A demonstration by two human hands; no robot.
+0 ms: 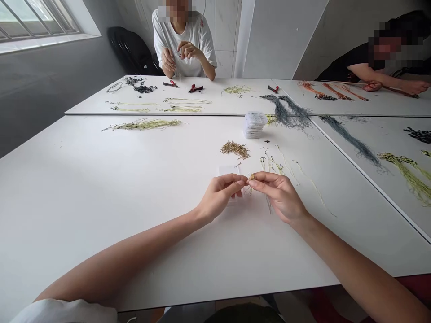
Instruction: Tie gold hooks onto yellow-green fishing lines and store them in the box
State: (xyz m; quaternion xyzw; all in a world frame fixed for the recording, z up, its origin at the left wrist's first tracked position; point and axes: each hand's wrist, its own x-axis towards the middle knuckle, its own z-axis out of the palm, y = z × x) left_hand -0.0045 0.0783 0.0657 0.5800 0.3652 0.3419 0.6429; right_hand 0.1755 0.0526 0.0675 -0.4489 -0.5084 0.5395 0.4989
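Note:
My left hand and my right hand meet fingertip to fingertip just above the table, both closed in a pinch. A small gold-coloured piece shows at the right thumb and forefinger, with thin strands below it; its exact kind is too small to tell. What the left fingertips pinch is hidden. Under my left hand lies a clear plastic box, partly covered. Just beyond my hands are several fishing hooks tied on pale green line. A heap of small brass-coloured metal pieces sits behind the box.
A stack of clear plastic boxes stands farther back. Bundles of green line and dark grey line lie about. Across the table, a person in a white shirt works near red-handled pliers; another person leans over orange strands.

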